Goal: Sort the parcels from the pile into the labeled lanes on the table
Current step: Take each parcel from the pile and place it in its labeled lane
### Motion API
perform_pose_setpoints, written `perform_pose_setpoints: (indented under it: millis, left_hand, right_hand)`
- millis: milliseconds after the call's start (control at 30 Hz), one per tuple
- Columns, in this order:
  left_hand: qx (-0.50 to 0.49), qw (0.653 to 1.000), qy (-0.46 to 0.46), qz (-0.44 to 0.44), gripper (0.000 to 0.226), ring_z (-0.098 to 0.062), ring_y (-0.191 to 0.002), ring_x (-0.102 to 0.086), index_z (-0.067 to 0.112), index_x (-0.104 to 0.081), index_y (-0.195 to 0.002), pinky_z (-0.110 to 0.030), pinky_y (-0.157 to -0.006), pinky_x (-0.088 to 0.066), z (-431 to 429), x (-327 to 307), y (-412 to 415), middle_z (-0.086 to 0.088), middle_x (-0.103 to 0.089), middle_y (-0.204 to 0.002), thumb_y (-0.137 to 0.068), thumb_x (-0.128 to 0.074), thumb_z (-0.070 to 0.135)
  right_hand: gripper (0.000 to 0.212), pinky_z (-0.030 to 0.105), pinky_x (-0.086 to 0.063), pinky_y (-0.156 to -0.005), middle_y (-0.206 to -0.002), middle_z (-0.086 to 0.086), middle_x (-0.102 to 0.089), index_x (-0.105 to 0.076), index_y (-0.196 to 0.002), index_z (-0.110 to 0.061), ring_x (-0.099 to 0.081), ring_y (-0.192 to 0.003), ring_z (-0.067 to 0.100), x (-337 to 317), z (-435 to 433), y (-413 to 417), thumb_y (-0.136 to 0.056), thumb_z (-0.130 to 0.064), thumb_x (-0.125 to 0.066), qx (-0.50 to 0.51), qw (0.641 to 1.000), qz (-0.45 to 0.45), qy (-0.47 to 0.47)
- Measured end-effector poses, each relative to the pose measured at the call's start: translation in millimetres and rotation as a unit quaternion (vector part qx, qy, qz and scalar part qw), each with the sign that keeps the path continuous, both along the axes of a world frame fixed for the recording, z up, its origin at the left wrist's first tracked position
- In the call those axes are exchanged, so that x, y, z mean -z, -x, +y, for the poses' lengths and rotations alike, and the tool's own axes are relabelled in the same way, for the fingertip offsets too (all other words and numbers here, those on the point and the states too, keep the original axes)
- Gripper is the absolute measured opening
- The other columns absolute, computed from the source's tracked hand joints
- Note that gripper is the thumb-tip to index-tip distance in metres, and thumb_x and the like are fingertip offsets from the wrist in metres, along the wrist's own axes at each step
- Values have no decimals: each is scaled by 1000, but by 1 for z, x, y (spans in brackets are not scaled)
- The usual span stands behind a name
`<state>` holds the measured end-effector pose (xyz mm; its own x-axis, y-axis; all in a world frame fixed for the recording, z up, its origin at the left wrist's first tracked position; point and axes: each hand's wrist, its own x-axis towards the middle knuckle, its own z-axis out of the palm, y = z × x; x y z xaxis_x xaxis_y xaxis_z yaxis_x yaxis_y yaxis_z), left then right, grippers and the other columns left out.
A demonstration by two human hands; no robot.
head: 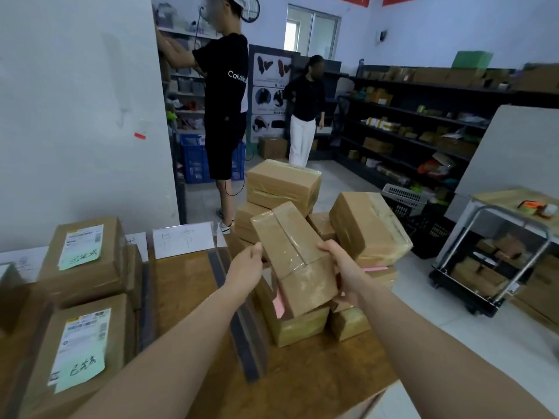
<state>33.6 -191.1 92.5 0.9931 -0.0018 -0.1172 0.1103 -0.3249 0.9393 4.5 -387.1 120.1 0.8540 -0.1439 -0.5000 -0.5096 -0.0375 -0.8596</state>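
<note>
Both hands are closed on one parcel point(295, 261), raised above the pile point(302, 325): left hand point(246, 266) at its left edge, right hand point(341, 267) at its right. Long axis runs away from the body, tilted. Lanes point(187, 285) lie leftward, nearer the left hand.

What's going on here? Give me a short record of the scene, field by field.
activity: sorting parcels by hand
held parcel: taped brown box, tilted, above the pile
left hand: on the box's left side
right hand: on its right side
pile: brown boxes at the table's right end
sorted parcels: two, labels up, in the left lane
lane sign: white card, writing unreadable
</note>
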Motion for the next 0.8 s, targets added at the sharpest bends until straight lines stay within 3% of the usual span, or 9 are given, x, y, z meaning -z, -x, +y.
perform_pose_setpoints:
  millis: [33, 100, 167, 267, 367, 533, 633, 733, 800]
  left_hand:
    - [-6, 1000, 20, 1, 33, -22, -118, -54, 24, -55, -118, -36, -100, -41, 0, -2, 0, 0, -59, -120, -105, -28, 37]
    - [-9, 1000, 19, 6, 36, -25, -120, -54, 23, -52, -130, -41, -104, -43, 1, -5, 0, -5, -57, -132, -104, -31, 37]
    - [-5, 998, 45, 48, 48, -30, -123, -52, 21, -41, -142, -44, -102, -45, 5, -8, 0, -7, -53, -137, -101, -35, 46]
    - [14, 975, 170, 139, 56, -31, -113, -59, 22, -46, -131, -51, -93, -52, 14, -11, 0, -5, -63, -121, -91, -46, 62]
    - [-6, 963, 237, 128, 44, -27, -101, -64, 21, -49, -127, -45, -81, -54, 21, -16, 1, -4, -67, -111, -93, -55, 48]
    - [-11, 974, 215, 71, 34, -25, -105, -64, 22, -46, -127, -51, -93, -52, 34, -19, 5, 0, -65, -118, -96, -57, 29]
    - [-15, 977, 203, 59, 28, -25, -104, -64, 27, -46, -122, -52, -93, -52, 43, -23, 9, 0, -65, -117, -96, -57, 25]
    - [-24, 980, 193, 40, 26, -23, -102, -65, 29, -47, -119, -47, -88, -55, 52, -24, 13, 2, -66, -116, -96, -58, 24]
    - [-30, 981, 189, 28, 29, -22, -102, -65, 28, -49, -122, -44, -84, -56, 56, -24, 16, 3, -65, -117, -96, -58, 25]
  right_hand:
    - [63, 34, -43, -77, -108, 6, -62, -58, -118, -18, -58, -96, 24, 1, -1, 2, -75, -63, -64, 4, 1000, 1, -29]
    - [79, 38, -45, -79, -115, 7, -65, -58, -126, -20, -60, -102, 29, 5, -1, 5, -62, -68, -63, 6, 995, -5, -94]
    - [78, 43, -47, -84, -119, 11, -67, -57, -129, -19, -62, -107, 34, 10, 0, 7, -67, -66, -58, 28, 986, -26, -163]
    - [72, 55, -46, -99, -130, 18, -65, -57, -133, -16, -60, -118, 42, 14, 3, 9, -74, -58, -57, 35, 967, -39, -251]
    - [61, 58, -50, -96, -128, 19, -66, -55, -136, -12, -61, -117, 41, 14, 9, 7, -81, -39, -57, 90, 956, -66, -273]
    - [41, 35, -56, -66, -116, 8, -72, -65, -131, -23, -68, -96, 27, 8, 24, 4, -98, -15, -43, 138, 956, -117, -232]
    - [39, 34, -55, -63, -114, 3, -69, -63, -125, -31, -67, -96, 21, -3, 37, 8, -102, -9, -41, 120, 967, -145, -169]
    - [30, 37, -60, -80, -116, 1, -70, -61, -132, -25, -68, -102, 21, -6, 52, 9, -103, -26, -53, 92, 978, -179, -57]
    - [55, 45, -54, -98, -119, 3, -71, -62, -134, -19, -68, -108, 23, -7, 63, 9, -93, -56, -59, 64, 980, -188, 11]
